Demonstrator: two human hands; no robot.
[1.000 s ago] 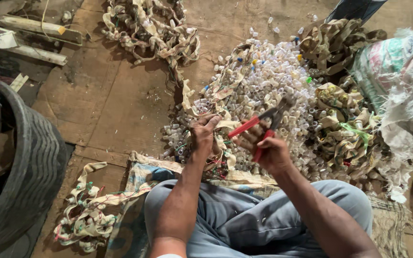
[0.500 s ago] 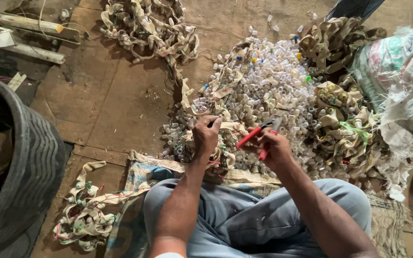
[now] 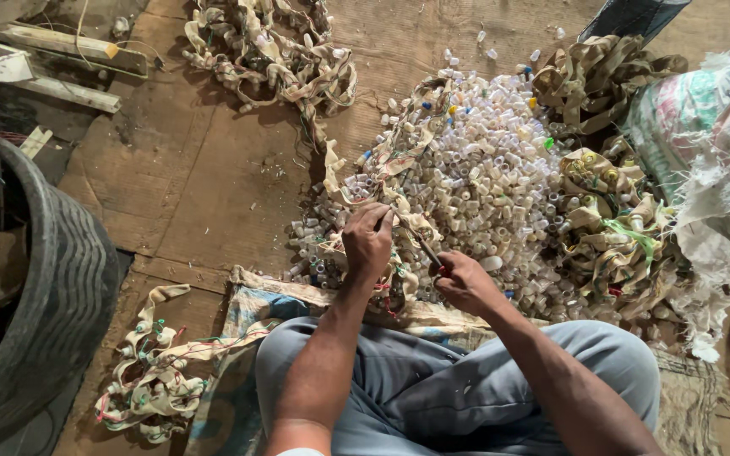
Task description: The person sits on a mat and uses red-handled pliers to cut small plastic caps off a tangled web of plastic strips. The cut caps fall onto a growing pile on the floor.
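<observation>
Head view: hands crowded by cap pile

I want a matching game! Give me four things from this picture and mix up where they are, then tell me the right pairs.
Things:
1. tyre
2. pile of small white plastic caps
3. woven sack
4. red-handled cutters

Places:
A. at the far right edge
B. in the right hand
C. at the left edge
D. on the floor in front of both hands

Right pairs: 1-C, 2-D, 3-A, 4-B. The left hand grips a tan strip on the pile's near edge.
</observation>
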